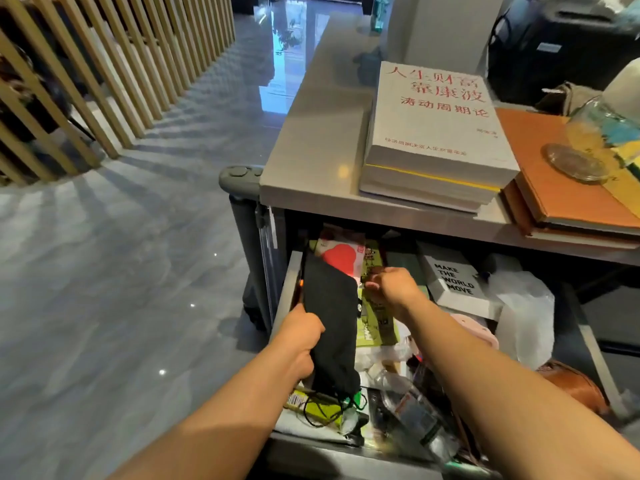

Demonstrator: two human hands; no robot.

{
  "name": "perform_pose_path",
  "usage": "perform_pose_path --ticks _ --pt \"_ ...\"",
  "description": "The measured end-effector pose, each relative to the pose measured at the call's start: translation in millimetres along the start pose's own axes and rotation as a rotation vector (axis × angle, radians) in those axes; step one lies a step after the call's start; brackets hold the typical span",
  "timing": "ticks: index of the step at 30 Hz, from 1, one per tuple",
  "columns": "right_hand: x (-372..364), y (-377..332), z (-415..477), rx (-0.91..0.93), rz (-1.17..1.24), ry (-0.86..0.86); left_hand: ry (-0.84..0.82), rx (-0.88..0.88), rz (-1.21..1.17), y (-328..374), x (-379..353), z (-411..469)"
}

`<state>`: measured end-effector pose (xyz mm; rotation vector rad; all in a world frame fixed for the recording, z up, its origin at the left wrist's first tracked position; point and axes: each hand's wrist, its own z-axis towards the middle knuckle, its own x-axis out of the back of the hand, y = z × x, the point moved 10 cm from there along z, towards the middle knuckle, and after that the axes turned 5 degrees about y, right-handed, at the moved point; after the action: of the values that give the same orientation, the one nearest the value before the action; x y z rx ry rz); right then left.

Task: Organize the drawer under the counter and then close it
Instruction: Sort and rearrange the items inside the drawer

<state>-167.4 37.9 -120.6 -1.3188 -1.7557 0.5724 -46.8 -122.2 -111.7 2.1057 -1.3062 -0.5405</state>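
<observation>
Far to my left stands a row of wooden slats (86,81) over the grey floor. A grey luggage handle (239,174) sits just beside the corner of the counter (311,150). Under that counter the drawer (289,289) is pulled out towards me and crammed full.

My left hand (299,344) is at the drawer's left wall, fingers curled round the near half of a black cloth pouch (332,313). I hold the pouch slanted, with its far end over a red and white packet (343,256) and its cords trailing at the front. Right of the pouch lies a green printed packet (377,320). My right hand (394,289) is over it, fingers bent down to its upper edge; I cannot tell whether they pinch it.

Further right in the drawer is a white box (453,282) lettered MAKE THE WORLD MOVE. A clear plastic bottle (415,414) lies near the front, with a crumpled white bag (526,313) and something of brown leather (571,386) beyond.

On the counter a stack of books (436,133) sits beside an orange notebook (554,188), which bears a glass jar (602,133)
</observation>
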Motion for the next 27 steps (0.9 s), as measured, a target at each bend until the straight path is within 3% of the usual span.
perform_pose_path --ticks 6,15,21,27 --pt "-21.2 15.7 5.8 -0.222 0.246 0.000 0.048 -0.162 0.227 9.4 2.6 2.2" --pt "-40.2 12.9 19.3 -0.290 0.203 -0.041 0.096 -0.152 0.284 5.8 7.6 6.7" --pt "-48.2 7.4 27.9 -0.259 0.235 -0.097 0.106 -0.156 0.299 4.8 8.6 8.0" --pt "-33.5 1.9 28.6 -0.188 0.149 -0.032 0.089 -0.151 0.277 0.8 3.1 10.6"
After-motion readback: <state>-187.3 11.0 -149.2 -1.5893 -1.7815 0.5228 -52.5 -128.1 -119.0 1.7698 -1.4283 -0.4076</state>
